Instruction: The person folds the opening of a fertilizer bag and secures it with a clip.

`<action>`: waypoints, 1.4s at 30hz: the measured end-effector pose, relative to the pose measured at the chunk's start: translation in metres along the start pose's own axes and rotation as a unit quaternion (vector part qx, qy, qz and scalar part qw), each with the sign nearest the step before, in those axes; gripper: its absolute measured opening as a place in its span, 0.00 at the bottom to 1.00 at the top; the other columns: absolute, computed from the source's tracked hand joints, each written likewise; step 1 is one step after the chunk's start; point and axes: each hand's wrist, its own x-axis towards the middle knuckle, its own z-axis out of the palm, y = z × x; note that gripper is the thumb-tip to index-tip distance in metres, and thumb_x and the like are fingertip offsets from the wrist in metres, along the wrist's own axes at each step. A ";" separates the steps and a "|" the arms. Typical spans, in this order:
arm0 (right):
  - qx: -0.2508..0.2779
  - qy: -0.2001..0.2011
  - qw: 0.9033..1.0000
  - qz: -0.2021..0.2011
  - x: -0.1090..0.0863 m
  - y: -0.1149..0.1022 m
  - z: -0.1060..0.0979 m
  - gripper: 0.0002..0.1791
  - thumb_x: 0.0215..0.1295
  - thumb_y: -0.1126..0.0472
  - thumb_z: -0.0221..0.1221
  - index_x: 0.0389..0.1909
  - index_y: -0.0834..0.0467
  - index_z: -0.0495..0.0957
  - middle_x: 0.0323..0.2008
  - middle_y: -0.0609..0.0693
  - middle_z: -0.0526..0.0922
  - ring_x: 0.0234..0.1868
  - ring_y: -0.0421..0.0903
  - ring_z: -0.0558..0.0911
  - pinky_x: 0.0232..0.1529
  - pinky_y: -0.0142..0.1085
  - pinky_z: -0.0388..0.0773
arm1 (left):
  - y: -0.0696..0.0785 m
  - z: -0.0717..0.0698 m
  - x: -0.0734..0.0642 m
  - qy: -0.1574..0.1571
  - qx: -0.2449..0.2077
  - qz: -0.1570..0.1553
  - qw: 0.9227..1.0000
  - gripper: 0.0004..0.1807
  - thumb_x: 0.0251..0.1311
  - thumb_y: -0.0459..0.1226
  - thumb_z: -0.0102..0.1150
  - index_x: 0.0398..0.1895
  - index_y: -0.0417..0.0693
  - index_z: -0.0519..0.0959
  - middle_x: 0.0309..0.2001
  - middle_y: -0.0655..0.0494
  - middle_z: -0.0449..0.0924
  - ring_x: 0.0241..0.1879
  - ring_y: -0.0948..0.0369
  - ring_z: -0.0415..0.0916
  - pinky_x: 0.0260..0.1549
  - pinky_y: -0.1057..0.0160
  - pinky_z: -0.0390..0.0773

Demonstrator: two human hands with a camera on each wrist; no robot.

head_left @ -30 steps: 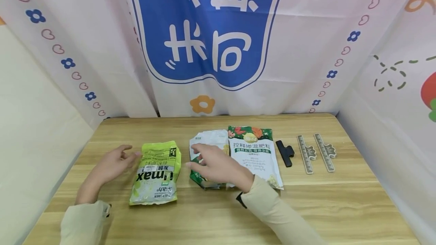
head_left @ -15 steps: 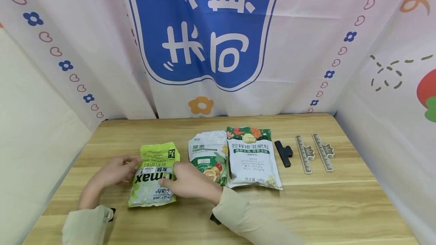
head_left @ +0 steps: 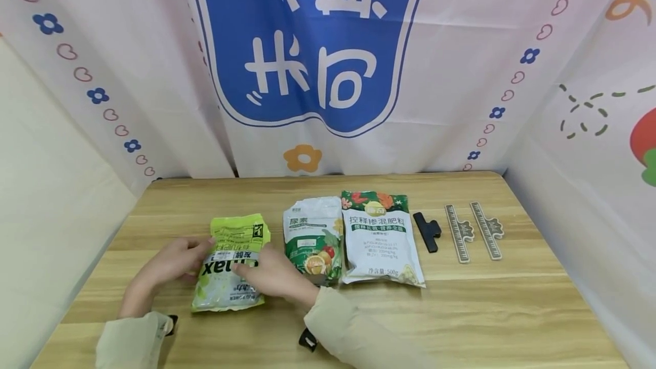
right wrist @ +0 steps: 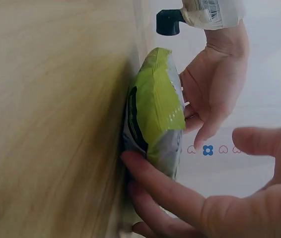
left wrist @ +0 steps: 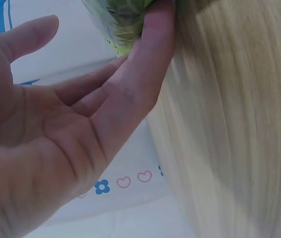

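A lime-green and silver bag of organic fertilizer [head_left: 225,289] lies on the left of the table in the head view, its lettering upside down. My left hand [head_left: 171,261] is at its left edge. In the left wrist view the extended fingers [left wrist: 125,94] reach against the bag's underside, while the thumb stands off. Along the opposite edge is my right hand [head_left: 279,275]. The right wrist view shows its fingers [right wrist: 168,191] nearly straight and touching the bag's lower side, thumb raised apart from it. Fingertips beneath the bag are hidden.
Right of it lie a white-green urea bag [head_left: 310,238] and a white fertilizer bag [head_left: 381,244], side by side. Farther right are a black bag clip [head_left: 426,232] and two ruler-shaped clips, one [head_left: 458,233] left of the other [head_left: 487,230]. A printed curtain [head_left: 451,73] hangs behind the wooden table [head_left: 461,323].
My right hand has moved left from over the urea bag to the right edge of the lime-green bag. My left hand has closed in slightly on its left edge.
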 end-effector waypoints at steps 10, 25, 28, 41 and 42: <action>0.072 0.034 0.997 -0.008 0.006 0.002 0.011 0.29 0.70 0.54 0.68 0.67 0.58 0.72 0.67 0.60 0.70 0.64 0.51 0.73 0.65 0.48 0.76 | 0.001 0.009 0.008 0.001 0.049 0.007 0.999 0.26 0.81 0.53 0.48 0.23 0.50 0.70 0.20 0.61 0.66 0.22 0.62 0.70 0.25 0.62 0.80; -0.021 0.084 0.996 0.027 0.004 -0.003 0.018 0.59 0.57 0.64 0.75 0.83 0.63 0.47 0.77 0.63 0.60 0.77 0.54 0.66 0.77 0.45 0.69 | 0.001 0.010 0.009 -0.005 0.051 0.014 0.999 0.24 0.80 0.50 0.50 0.34 0.40 0.80 0.21 0.59 0.76 0.18 0.64 0.67 0.19 0.64 0.73; -0.022 0.086 0.996 0.028 0.003 -0.005 0.018 0.62 0.57 0.64 0.75 0.84 0.62 0.44 0.82 0.64 0.54 0.82 0.55 0.59 0.80 0.47 0.64 | 0.000 0.009 0.009 -0.011 0.037 0.022 0.999 0.25 0.82 0.49 0.47 0.45 0.34 0.80 0.26 0.55 0.82 0.22 0.62 0.74 0.23 0.62 0.78; -0.022 0.102 0.995 -0.001 0.002 -0.005 0.019 0.60 0.55 0.65 0.76 0.83 0.57 0.48 0.78 0.59 0.63 0.80 0.53 0.64 0.81 0.47 0.62 | 0.005 0.010 0.002 -0.006 0.010 0.059 0.998 0.26 0.84 0.47 0.44 0.62 0.30 0.75 0.40 0.48 0.88 0.34 0.58 0.85 0.34 0.60 0.85; -0.024 0.101 0.995 -0.001 0.002 -0.005 0.019 0.61 0.55 0.65 0.76 0.84 0.57 0.47 0.80 0.59 0.61 0.81 0.54 0.62 0.82 0.48 0.60 | 0.006 0.010 0.001 -0.005 0.011 0.059 0.998 0.26 0.84 0.47 0.44 0.62 0.30 0.75 0.40 0.48 0.88 0.34 0.58 0.85 0.34 0.60 0.85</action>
